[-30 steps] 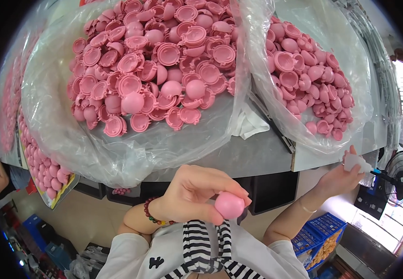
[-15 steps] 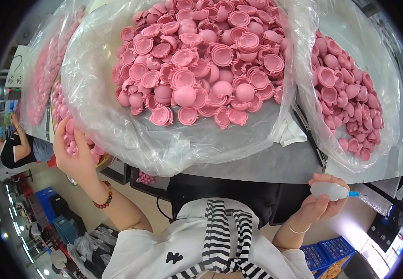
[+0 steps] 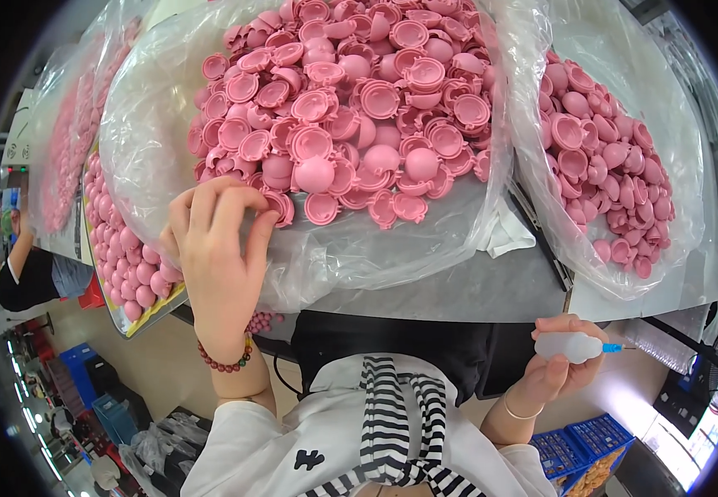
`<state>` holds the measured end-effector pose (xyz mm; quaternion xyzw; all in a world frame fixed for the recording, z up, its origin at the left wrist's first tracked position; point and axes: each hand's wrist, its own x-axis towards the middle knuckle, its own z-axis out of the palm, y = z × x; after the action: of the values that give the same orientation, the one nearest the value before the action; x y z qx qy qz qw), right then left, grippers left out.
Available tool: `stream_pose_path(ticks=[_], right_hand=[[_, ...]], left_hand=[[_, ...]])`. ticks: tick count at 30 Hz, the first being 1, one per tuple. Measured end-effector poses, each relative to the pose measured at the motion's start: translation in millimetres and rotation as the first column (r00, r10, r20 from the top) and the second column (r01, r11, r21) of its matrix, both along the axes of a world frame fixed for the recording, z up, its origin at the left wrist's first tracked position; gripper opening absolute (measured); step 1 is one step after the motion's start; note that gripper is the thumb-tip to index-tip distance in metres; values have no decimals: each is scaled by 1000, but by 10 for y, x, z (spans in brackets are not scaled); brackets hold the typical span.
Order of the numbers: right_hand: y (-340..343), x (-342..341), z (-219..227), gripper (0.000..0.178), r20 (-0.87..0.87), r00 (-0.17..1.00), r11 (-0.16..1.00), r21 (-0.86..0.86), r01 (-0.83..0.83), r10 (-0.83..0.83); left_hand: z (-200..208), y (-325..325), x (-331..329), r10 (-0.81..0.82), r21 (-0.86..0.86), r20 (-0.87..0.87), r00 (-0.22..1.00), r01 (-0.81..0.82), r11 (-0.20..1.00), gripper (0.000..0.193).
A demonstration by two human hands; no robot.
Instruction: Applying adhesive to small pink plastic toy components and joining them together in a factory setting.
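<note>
Head view: my left hand [image 3: 222, 236] curls at a pink half-shell [image 3: 283, 209] edging the pile [image 3: 378, 99], fingers' grip unclear; snagging the bag [image 3: 351, 269] could scatter pieces. My right hand [image 3: 554, 379] clamps the white bottle [image 3: 570, 346]; oversqueezing might leak it.

Left hand [image 3: 225, 248]: over the table [image 3: 450, 290], back facing up, fingers bent. Right hand [image 3: 564, 360]: at the table's near edge, fingers curled.

You're in a workshop or small factory: identical pink half-shells [image 3: 378, 99] fill clear plastic bags [image 3: 148, 108] along your grey workbench [image 3: 450, 291]. A tray [image 3: 133, 331] of pink balls [image 3: 145, 272], stacked blue crates [image 3: 587, 454] and another person [image 3: 24, 279] at your left also show it.
</note>
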<state>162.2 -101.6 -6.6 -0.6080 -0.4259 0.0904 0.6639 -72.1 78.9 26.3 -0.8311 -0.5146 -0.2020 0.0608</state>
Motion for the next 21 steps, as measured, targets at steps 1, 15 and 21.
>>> stream_pose_path(ticks=[1,15,21], right_hand=[[-7,-3,-9,46,-40,999,1000,-15,17,-18],[70,-79,136,45,-315,878,923,251,-290,362],[198,-41,230,42,-229,907,882,406,-241,353]], left_hand=[[14,5,23,9,-17,62,998,-8,1000,12],[-162,-549,543,230,-52,973,-3,970,236,3],[-162,-735,777,611,-270,764,208,963,10,18]])
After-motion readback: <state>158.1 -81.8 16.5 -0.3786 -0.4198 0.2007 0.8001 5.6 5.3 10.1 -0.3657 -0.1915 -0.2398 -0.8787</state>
